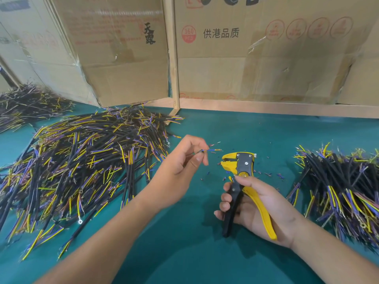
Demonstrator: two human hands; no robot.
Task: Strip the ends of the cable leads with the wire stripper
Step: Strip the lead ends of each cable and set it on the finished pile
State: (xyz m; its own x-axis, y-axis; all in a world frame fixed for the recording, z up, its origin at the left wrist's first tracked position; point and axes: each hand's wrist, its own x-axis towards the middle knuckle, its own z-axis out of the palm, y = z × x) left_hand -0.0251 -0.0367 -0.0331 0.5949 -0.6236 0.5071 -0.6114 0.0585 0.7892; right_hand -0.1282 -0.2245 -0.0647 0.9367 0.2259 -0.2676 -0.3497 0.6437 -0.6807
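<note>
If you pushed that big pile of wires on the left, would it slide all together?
Probably not. The big pile is loose, criss-crossed cables, so pushed ones would likely slide and spill apart. Each looks thin and light. Tangled ends might drag a few neighbours over the green mat.

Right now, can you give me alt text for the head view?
A left hand pinches a cable lead beside the open head of a yellow wire stripper gripped by the right hand, above a green table with cable piles on both sides.

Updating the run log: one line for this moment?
left hand: pinches cable lead | right hand: grips wire stripper | lead outside stripper head | step: not yet inserted
</note>
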